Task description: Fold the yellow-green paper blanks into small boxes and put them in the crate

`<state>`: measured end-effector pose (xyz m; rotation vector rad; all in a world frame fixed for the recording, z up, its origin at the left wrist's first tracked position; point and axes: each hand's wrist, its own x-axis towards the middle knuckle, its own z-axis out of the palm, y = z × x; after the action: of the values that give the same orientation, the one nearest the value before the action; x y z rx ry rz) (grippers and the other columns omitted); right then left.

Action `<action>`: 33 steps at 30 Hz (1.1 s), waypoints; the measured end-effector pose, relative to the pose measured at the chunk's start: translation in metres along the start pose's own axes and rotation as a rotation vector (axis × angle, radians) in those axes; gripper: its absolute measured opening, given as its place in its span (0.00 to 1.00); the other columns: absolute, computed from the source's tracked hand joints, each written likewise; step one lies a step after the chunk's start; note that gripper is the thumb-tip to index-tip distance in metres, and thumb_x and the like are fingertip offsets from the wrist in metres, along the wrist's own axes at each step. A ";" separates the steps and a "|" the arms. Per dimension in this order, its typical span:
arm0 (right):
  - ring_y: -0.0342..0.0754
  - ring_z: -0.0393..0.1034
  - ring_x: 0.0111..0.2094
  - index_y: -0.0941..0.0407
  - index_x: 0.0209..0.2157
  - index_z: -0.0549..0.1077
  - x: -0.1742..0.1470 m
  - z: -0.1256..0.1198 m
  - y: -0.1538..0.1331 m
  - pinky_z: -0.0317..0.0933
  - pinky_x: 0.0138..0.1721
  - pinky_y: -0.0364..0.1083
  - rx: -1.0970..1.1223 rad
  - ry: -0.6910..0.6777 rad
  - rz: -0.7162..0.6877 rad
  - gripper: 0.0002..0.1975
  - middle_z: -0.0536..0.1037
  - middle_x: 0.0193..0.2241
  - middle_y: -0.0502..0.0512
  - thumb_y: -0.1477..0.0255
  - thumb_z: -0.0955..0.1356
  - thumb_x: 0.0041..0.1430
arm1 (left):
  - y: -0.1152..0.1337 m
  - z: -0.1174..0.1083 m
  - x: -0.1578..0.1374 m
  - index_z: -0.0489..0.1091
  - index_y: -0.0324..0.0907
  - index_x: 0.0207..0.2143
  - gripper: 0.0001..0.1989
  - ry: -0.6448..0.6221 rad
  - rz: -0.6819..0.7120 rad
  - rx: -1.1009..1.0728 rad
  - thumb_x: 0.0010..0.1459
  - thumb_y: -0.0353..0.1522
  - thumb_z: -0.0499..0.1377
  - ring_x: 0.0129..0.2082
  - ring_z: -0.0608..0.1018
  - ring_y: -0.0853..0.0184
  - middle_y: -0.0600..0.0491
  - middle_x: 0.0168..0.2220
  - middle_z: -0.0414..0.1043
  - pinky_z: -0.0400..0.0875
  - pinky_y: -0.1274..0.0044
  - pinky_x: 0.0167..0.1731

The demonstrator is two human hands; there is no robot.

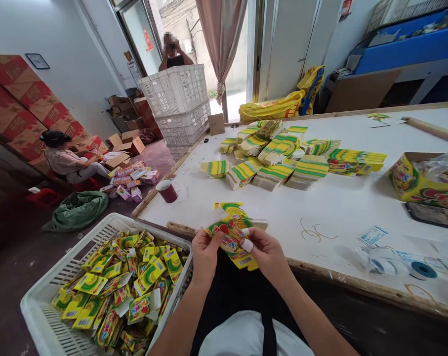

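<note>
Both hands grip a small yellow-and-green printed carton (231,237) in front of my body, just over the table's near edge. My left hand (206,254) pinches its left side with thumb and fingers. On the other side, my right hand (266,251) holds it, with white coverings on the thumb and a finger. Behind the carton a small stack of flat cartons (259,224) lies on the white table (194,193). To my left stands a white plastic crate (42,291) filled with folded yellow cartons (149,274).
Bundles of flat cartons (268,148) are heaped mid-table. A maroon mug (167,191) stands near the left edge. Rubber bands (314,231), tape (424,270) and a display box (424,183) lie rightward. One person (73,160) sits at left; another (175,60) stands behind stacked crates (177,94).
</note>
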<state>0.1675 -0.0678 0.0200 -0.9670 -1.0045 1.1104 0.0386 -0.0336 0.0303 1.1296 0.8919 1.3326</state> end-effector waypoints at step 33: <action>0.54 0.76 0.32 0.55 0.33 0.75 0.007 -0.012 -0.016 0.71 0.31 0.50 0.201 -0.017 0.331 0.15 0.80 0.28 0.57 0.58 0.67 0.53 | 0.020 0.000 -0.018 0.60 0.46 0.50 0.29 -0.344 0.210 0.784 0.44 0.34 0.66 0.41 0.78 0.57 0.48 0.42 0.75 0.72 0.69 0.40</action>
<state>0.1839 -0.0651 0.0328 -0.9824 -0.7442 1.4664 0.0325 -0.0532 0.0470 2.0325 1.0863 0.9011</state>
